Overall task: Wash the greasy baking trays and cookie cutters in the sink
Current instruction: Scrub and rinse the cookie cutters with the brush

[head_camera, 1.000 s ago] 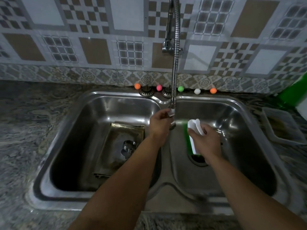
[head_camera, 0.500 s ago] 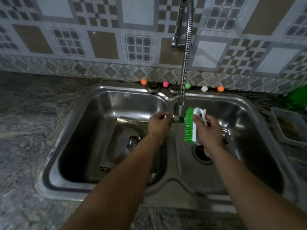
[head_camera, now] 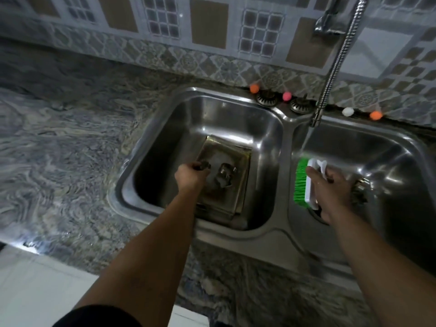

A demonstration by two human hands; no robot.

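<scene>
A grey veined stone counter (head_camera: 59,149) fills the left side, with a pale floor below its front edge. Set into it is a steel double sink (head_camera: 278,234). In the left basin the stacked greasy baking trays (head_camera: 238,185) lie flat, their long axis running from the near wall toward the back wall, tilted slightly right. A metal cookie cutter (head_camera: 225,177) rests on the top tray. The left hand (head_camera: 191,177) reaches into this basin, fingers curled round a small metal piece at the tray's left edge; what it is cannot be told. Over the right basin a flexible faucet hose (head_camera: 335,67) runs water onto a scrub brush (head_camera: 306,182), which the right hand (head_camera: 330,187) grips by its white handle, green bristles facing left, its length running front to back. Patterned tiles (head_camera: 207,22) back the counter.
</scene>
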